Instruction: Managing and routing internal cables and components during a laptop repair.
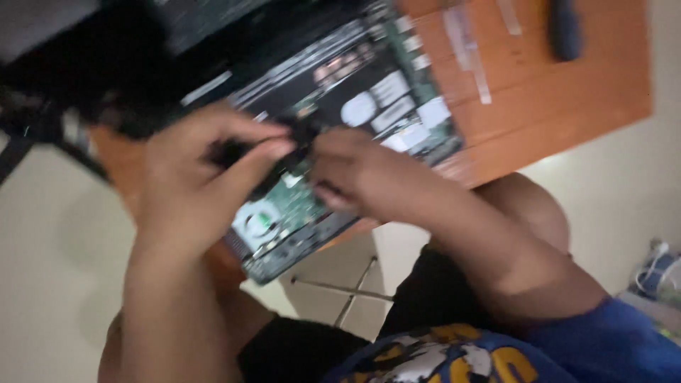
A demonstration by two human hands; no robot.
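Left hand point(188, 177) and right hand point(355, 174) each pinch, grip closed, a small black part point(301, 135) above the opened laptop point(355, 106), steadied flat on the tabletop point(553, 99).

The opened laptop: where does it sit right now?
In the head view the opened laptop lies circuit side up on the orange wooden table, centre-left of the frame, directly under the left hand and right hand.
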